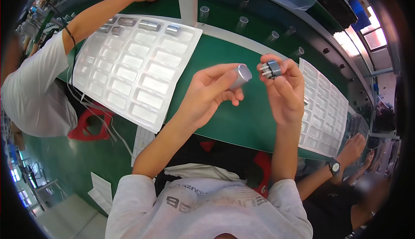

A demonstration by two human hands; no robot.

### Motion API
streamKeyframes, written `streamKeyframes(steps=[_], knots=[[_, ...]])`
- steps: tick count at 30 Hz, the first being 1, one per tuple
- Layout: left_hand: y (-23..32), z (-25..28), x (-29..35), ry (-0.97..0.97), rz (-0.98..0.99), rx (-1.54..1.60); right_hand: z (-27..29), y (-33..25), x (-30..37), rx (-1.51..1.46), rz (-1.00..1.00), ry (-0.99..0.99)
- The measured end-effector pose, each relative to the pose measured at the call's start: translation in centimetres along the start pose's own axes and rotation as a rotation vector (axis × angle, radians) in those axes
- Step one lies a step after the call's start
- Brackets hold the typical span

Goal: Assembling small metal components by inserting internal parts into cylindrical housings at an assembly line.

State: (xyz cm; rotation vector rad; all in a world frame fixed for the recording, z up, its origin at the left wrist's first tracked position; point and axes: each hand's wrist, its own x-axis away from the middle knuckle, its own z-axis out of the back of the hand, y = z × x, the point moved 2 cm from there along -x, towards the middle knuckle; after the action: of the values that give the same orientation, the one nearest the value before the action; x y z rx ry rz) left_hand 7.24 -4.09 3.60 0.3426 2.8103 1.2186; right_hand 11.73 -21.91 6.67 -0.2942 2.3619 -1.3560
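Silver cyl. (242,75) pinched in L hand (209,91), lower end hidden, R hand (287,93) pinching pronged pt. (273,68)

Left of the left hand (207,93): first tray (149,80), lying cylinders (149,25) in its far compartments. Right of the right hand (286,93): second tray (323,111), contents unclear. Beyond both grips: standing cylinders (243,22).

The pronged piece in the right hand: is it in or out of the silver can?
Out: the right hand holds the pronged piece clearly apart from the silver can in the left hand.
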Motion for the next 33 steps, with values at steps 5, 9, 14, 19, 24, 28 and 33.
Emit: streamKeyframes(steps=[5, 9, 14, 19, 24, 28, 33], knots=[[-0.2, 0.4, 0.1, -0.048, 0.033, 0.032, -0.8, 0.1, -0.1, 0.044, 0.032, 0.115], [-0.3, 0.8, 0.1, -0.003, 0.023, 0.0, 0.3, 0.3, 0.0, 0.12, 0.03, 0.069], [0.2, -0.4, -1.2, 0.069, -0.005, -0.013, 0.1, 2.4, 0.8, -0.175, -0.104, 0.165], [-0.3, -0.9, -1.3, 0.17, -0.13, -0.144, -0.6, 3.3, 1.0, -0.185, -0.132, 0.27], [-0.8, 1.0, -0.9, 0.204, -0.059, -0.173, 0.6, 3.1, 0.8, -0.061, -0.269, 0.249], [-1.5, 2.3, -0.7, 0.107, 0.084, -0.073, 1.4, 2.4, 1.2, 0.012, -0.294, 0.325], [-1.5, 2.4, -0.2, 0.1, 0.153, -0.046, 1.1, 2.7, 1.4, 0.003, -0.143, 0.149]])
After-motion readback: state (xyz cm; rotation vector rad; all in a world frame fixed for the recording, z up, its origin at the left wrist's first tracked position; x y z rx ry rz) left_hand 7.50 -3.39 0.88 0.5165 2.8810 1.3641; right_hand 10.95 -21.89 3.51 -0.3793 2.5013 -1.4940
